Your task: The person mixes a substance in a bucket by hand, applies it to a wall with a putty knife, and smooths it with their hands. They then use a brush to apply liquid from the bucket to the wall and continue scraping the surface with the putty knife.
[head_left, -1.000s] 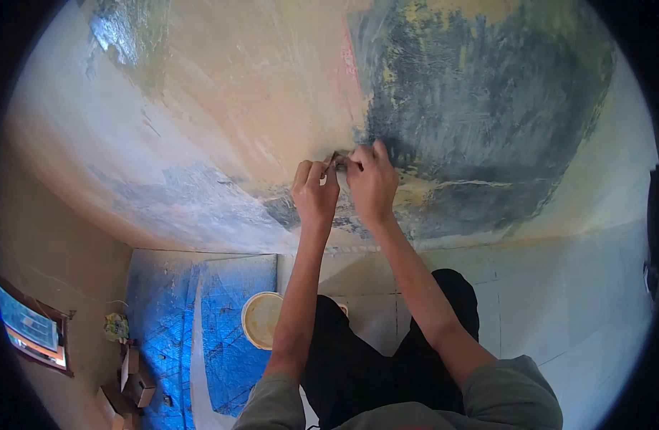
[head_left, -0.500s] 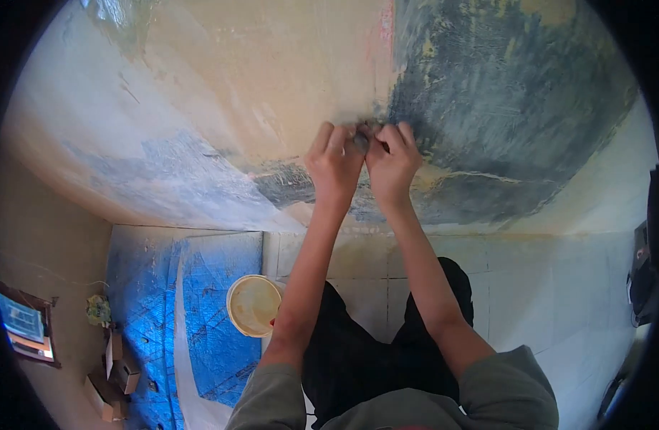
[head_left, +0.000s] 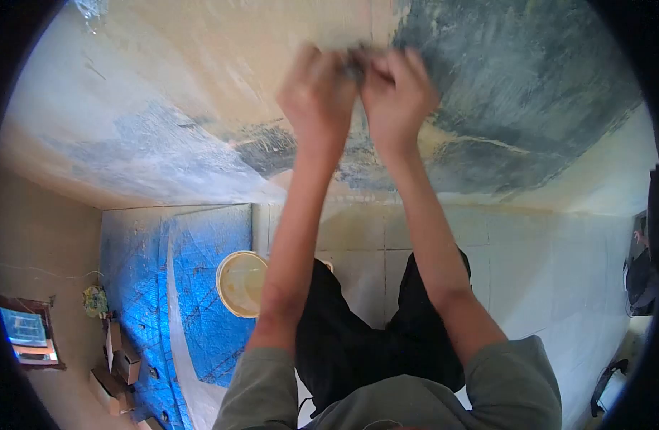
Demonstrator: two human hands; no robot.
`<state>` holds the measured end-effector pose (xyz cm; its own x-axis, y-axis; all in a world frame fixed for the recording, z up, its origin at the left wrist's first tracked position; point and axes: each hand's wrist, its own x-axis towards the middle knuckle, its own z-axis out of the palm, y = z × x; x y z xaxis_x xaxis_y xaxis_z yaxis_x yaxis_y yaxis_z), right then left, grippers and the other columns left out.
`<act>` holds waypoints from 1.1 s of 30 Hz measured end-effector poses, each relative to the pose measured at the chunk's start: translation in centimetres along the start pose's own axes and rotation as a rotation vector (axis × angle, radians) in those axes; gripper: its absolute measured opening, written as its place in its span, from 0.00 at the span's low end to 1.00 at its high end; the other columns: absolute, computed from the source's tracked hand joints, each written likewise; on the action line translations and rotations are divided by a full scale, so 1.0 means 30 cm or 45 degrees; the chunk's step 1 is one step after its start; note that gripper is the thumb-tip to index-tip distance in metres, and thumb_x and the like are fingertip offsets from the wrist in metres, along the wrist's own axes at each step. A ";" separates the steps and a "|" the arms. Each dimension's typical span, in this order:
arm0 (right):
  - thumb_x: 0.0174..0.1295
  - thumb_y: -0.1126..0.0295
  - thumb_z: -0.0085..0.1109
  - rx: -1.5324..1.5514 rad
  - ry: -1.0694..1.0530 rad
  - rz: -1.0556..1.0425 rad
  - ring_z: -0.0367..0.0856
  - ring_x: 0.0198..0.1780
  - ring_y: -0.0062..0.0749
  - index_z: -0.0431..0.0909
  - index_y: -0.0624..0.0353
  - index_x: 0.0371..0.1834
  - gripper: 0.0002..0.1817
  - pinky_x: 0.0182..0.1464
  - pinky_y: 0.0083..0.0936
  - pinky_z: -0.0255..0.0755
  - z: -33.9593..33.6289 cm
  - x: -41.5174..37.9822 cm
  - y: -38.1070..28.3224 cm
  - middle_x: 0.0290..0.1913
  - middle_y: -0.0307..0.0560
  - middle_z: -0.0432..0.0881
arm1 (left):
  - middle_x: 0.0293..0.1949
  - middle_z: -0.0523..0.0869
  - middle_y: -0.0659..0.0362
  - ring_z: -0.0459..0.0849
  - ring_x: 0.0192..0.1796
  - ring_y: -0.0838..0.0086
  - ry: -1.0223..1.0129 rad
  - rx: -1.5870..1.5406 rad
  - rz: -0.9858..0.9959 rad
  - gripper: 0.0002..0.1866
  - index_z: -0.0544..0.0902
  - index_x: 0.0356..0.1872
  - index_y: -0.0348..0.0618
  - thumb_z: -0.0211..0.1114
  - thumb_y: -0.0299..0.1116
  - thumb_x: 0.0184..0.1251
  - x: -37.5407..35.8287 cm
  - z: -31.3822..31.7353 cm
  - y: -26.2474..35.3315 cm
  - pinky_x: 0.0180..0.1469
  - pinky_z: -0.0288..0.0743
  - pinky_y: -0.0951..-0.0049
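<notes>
Both arms reach up to a painted wall (head_left: 222, 79) with beige, whitish and dark grey-green areas. My left hand (head_left: 319, 93) is closed and blurred by motion, close to the wall. Beside it, my right hand (head_left: 401, 97) is also closed, with its fingers curled. Between the two hands is a small dark thing (head_left: 354, 66), gripped by the fingers of both; its shape is too smeared to name. The hands are near the border between the beige area and the dark patch (head_left: 501, 86).
A pale round bucket (head_left: 243, 284) stands by my left forearm, beside a blue sheet (head_left: 200, 322) on the tiled floor (head_left: 530, 287). Cardboard boxes (head_left: 114, 390) lie at the lower left. Dark items (head_left: 641, 279) are at the far right edge.
Both hands have moved higher up in the view, still close together around the small dark thing. The bucket, sheet and wall edge appear slightly shifted up and left as the view moved.
</notes>
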<state>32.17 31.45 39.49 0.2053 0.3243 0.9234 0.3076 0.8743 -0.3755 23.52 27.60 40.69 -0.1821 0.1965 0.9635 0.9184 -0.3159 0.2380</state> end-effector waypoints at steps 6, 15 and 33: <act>0.44 0.82 0.63 -0.013 -0.164 0.057 0.78 0.28 0.41 0.80 0.54 0.27 0.10 0.29 0.33 0.72 -0.039 -0.054 0.011 0.28 0.44 0.73 | 0.24 0.75 0.60 0.80 0.25 0.66 0.029 0.081 0.062 0.11 0.81 0.26 0.47 0.69 0.22 0.37 -0.104 0.018 -0.037 0.23 0.71 0.67; 0.50 0.77 0.60 -0.204 -0.191 -0.113 0.77 0.39 0.48 0.82 0.57 0.35 0.08 0.40 0.39 0.71 0.043 0.441 -0.211 0.38 0.48 0.78 | 0.24 0.76 0.53 0.78 0.25 0.54 0.446 -0.032 0.148 0.03 0.77 0.20 0.41 0.62 0.22 0.44 0.366 0.003 0.018 0.25 0.69 0.62; 0.50 0.76 0.65 -0.056 -0.015 -0.418 0.75 0.27 0.48 0.72 0.59 0.25 0.09 0.26 0.37 0.69 0.041 0.540 -0.305 0.28 0.48 0.72 | 0.33 0.82 0.57 0.84 0.35 0.66 0.226 -0.368 -0.274 0.11 0.83 0.33 0.43 0.74 0.34 0.51 0.440 -0.124 0.032 0.35 0.75 0.67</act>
<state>31.54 29.13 57.97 0.0777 0.0319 0.9965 0.3957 0.9164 -0.0602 20.68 26.43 54.08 -0.4406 0.1310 0.8881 0.7208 -0.5380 0.4370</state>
